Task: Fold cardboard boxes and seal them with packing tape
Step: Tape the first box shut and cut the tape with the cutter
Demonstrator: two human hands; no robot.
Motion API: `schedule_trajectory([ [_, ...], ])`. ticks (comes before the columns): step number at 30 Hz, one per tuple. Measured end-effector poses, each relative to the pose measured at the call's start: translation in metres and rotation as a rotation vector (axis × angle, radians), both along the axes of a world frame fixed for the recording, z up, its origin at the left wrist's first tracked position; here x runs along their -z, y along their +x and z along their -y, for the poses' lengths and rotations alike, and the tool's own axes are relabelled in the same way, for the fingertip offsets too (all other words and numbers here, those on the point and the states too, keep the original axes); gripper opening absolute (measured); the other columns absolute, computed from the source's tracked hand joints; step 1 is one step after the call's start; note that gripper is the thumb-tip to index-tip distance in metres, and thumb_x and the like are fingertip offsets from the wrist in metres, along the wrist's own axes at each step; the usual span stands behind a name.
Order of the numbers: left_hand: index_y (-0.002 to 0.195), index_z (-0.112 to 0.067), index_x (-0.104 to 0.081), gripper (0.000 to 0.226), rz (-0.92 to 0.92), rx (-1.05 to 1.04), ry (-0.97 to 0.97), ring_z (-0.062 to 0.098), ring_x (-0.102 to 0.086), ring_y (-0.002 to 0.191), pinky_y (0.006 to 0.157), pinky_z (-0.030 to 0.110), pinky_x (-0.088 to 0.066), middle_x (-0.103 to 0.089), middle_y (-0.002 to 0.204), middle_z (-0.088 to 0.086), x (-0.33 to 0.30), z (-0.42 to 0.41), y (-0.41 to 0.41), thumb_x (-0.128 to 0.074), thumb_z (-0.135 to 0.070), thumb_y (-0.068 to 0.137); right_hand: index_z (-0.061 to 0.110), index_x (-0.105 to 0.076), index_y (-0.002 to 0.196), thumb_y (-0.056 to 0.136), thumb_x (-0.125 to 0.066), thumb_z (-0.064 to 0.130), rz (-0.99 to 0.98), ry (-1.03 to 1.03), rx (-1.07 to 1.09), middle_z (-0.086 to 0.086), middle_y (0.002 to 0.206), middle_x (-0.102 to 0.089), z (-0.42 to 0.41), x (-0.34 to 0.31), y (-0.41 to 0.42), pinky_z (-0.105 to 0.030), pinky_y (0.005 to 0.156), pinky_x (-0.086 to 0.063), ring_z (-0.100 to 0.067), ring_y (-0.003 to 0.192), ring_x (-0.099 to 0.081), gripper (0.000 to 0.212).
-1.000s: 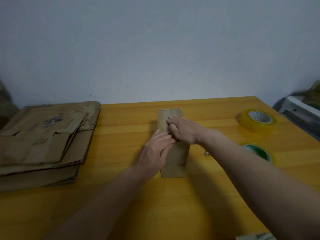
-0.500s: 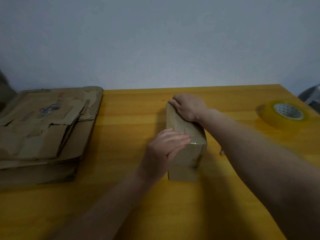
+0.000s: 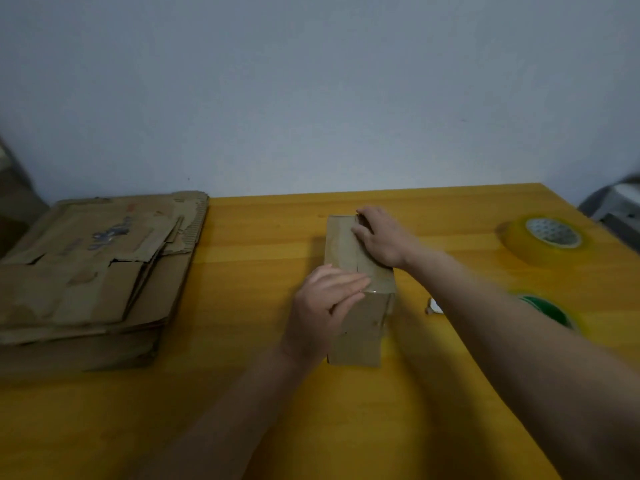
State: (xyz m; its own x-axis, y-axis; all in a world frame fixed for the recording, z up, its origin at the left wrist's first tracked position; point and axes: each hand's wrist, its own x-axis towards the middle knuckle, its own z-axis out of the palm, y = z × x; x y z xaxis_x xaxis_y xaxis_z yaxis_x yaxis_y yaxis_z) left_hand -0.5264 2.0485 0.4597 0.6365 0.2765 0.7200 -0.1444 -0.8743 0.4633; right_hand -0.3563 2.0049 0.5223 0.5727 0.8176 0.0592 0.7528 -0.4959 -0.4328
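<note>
The box (image 3: 356, 271), long axis running away, is pressed by flat fingers: left hand (image 3: 323, 306) nearer, right hand (image 3: 382, 237) farther.

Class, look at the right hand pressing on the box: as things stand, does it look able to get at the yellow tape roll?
Probably yes. The right hand rests on the box, and the yellow tape roll lies on the same side, with only bare table between them. It would have to leave the box first.
</note>
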Motion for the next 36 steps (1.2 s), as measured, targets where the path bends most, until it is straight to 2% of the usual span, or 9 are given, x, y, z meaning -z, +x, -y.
schedule_trajectory([
  [3, 0.103, -0.008, -0.075, 0.023, -0.032, -0.027, -0.051, 0.004, -0.060, 0.103, 0.111, 0.021, -0.032, -0.072, 0.108, 0.001, -0.004, 0.007, 0.004, -0.062, -0.020, 0.088, 0.011, -0.023, 0.150, 0.101, -0.042, 0.023, -0.102, 0.074, -0.010, -0.010, 0.153, -0.029, 0.032, -0.006, -0.012, -0.032, 0.110, -0.025, -0.026, 0.138, -0.031, 0.053],
  [8, 0.115, -0.005, -0.070, 0.029, -0.066, -0.148, 0.117, 0.026, -0.060, 0.112, 0.109, 0.048, -0.036, -0.069, 0.117, 0.008, -0.018, 0.021, 0.004, -0.053, -0.014, 0.094, 0.010, -0.041, 0.141, 0.100, -0.042, 0.012, -0.154, 0.146, 0.050, -0.008, 0.144, -0.047, 0.094, -0.007, -0.016, -0.033, 0.107, -0.035, -0.024, 0.130, -0.045, 0.041],
  [12, 0.119, -0.005, -0.068, 0.031, -0.013, -0.067, 0.248, 0.030, -0.056, 0.113, 0.100, 0.040, -0.043, -0.067, 0.118, 0.010, -0.022, 0.058, 0.000, -0.049, -0.012, 0.096, 0.008, -0.053, 0.132, 0.097, -0.050, 0.010, -0.084, 0.066, 0.117, -0.010, 0.134, -0.057, 0.146, -0.005, -0.008, -0.037, 0.104, -0.040, -0.025, 0.122, -0.053, 0.035],
  [16, 0.122, -0.007, -0.066, 0.031, -0.283, 0.140, 0.252, 0.026, -0.058, 0.105, 0.084, 0.042, -0.053, -0.068, 0.115, 0.008, -0.004, 0.095, 0.000, -0.053, -0.006, 0.094, 0.006, -0.060, 0.124, 0.092, -0.056, 0.006, -0.070, 0.058, 0.201, -0.013, 0.124, -0.063, 0.184, 0.003, -0.004, -0.036, 0.098, -0.045, -0.026, 0.113, -0.058, 0.032],
  [21, 0.137, -0.021, -0.053, 0.037, -0.670, 0.096, 0.067, 0.013, -0.040, 0.130, 0.105, 0.021, -0.027, -0.051, 0.140, -0.003, 0.009, 0.118, 0.003, -0.039, -0.019, 0.103, 0.011, -0.061, 0.123, 0.090, -0.061, 0.017, 0.085, -0.024, 0.295, -0.010, 0.119, -0.060, 0.219, 0.021, -0.004, -0.030, 0.091, -0.039, -0.026, 0.115, -0.053, 0.034],
  [26, 0.141, -0.027, -0.048, 0.043, -0.835, -0.007, -0.092, 0.015, -0.038, 0.132, 0.109, 0.030, -0.031, -0.048, 0.141, -0.005, 0.006, 0.121, 0.011, -0.052, -0.031, 0.098, 0.017, -0.049, 0.127, 0.083, -0.066, 0.045, 0.296, -0.389, 0.381, -0.007, 0.129, -0.046, 0.241, 0.028, -0.008, -0.035, 0.099, -0.034, -0.029, 0.122, -0.037, 0.055],
  [29, 0.144, -0.028, -0.043, 0.052, -0.884, -0.014, -0.176, 0.015, -0.041, 0.132, 0.109, 0.033, -0.036, -0.046, 0.144, -0.006, 0.002, 0.122, 0.018, -0.059, -0.031, 0.094, 0.020, -0.050, 0.130, 0.091, -0.057, 0.028, 0.304, -0.470, 0.393, -0.006, 0.135, -0.040, 0.251, 0.036, -0.007, -0.040, 0.107, -0.028, -0.029, 0.129, -0.029, 0.041],
  [32, 0.148, -0.029, -0.034, 0.070, -0.835, 0.035, -0.404, 0.015, -0.044, 0.131, 0.105, 0.030, -0.040, -0.047, 0.144, -0.003, -0.004, 0.123, 0.025, -0.070, -0.027, 0.088, 0.020, -0.052, 0.129, 0.090, -0.053, 0.008, 0.170, -0.349, 0.350, -0.003, 0.139, -0.040, 0.255, 0.042, -0.003, -0.049, 0.109, -0.027, -0.027, 0.135, -0.023, 0.041],
  [36, 0.152, -0.027, -0.022, 0.094, -0.743, 0.045, -0.511, 0.017, -0.038, 0.137, 0.110, 0.034, -0.037, -0.038, 0.151, -0.003, -0.024, 0.120, 0.036, -0.080, -0.027, 0.078, 0.011, -0.061, 0.118, 0.082, -0.072, 0.011, -0.231, 0.117, 0.270, -0.008, 0.123, -0.059, 0.249, 0.037, -0.006, -0.033, 0.089, -0.042, -0.023, 0.114, -0.053, 0.038],
])
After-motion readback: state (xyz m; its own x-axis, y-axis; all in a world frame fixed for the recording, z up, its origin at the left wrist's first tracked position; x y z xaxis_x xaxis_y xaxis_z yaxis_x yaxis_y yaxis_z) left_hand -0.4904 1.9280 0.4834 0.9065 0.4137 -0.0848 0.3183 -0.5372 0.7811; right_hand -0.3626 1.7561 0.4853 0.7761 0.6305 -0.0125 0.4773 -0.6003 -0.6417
